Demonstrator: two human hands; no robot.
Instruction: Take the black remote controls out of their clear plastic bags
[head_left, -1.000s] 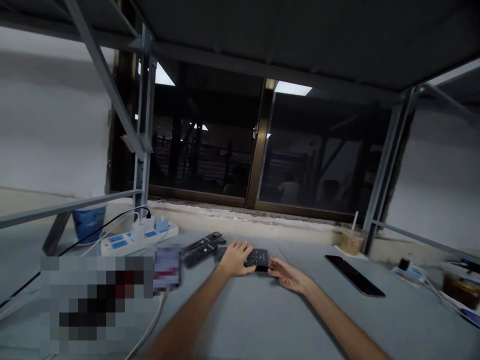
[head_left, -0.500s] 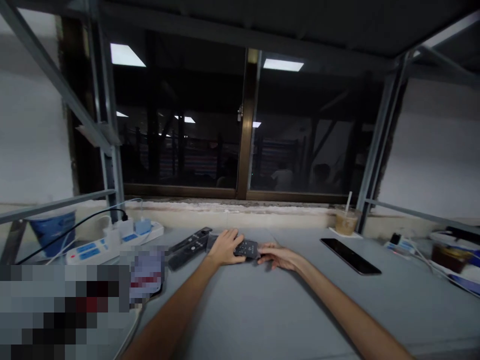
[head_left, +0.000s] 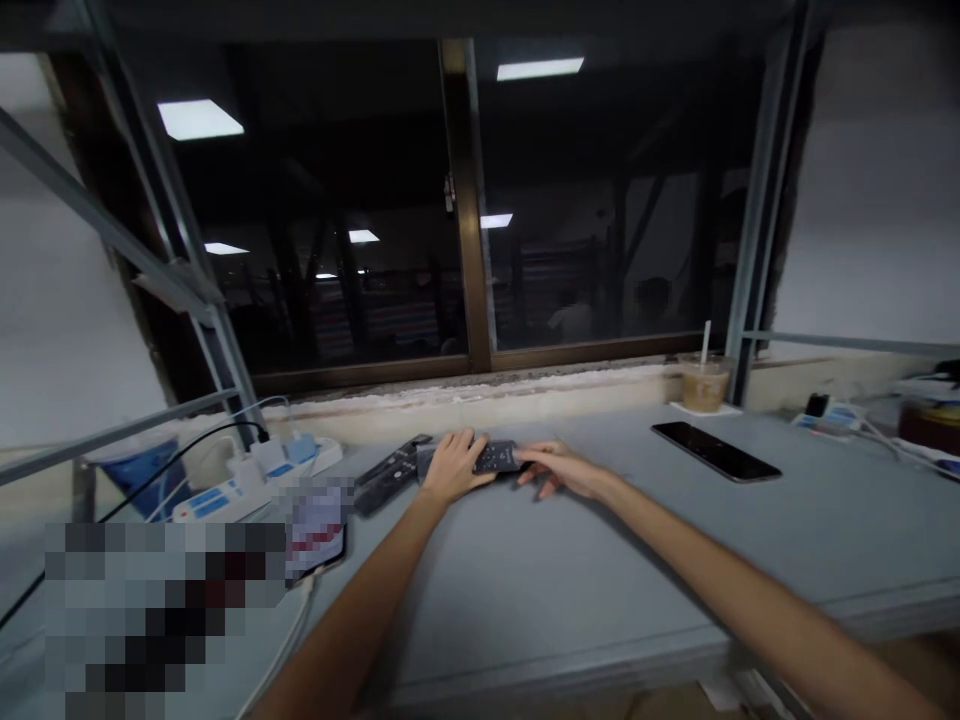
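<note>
My left hand [head_left: 453,468] lies over a dark remote control [head_left: 496,457], with its fingers wrapped across the left part. The remote's buttons face up, and its right part sticks out past my fingers. My right hand [head_left: 551,468] is at the remote's right end; its index finger touches that end, while the other fingers are apart and hang loosely below. Just left of my left hand, more dark remotes [head_left: 386,478] lie slanted on the grey table [head_left: 540,590].
A white power strip [head_left: 225,498] with plugs and cables stands left, beside a blue bucket [head_left: 142,475]. Nearer is a phone [head_left: 319,530] on a cable. A black phone [head_left: 716,451] and an iced drink cup [head_left: 703,388] are at the right. Metal posts frame the window.
The view has tilted and shifted, so the table sits higher. My right hand's fingers have loosened from the remote's end and spread a little. My left hand stays on the remote.
</note>
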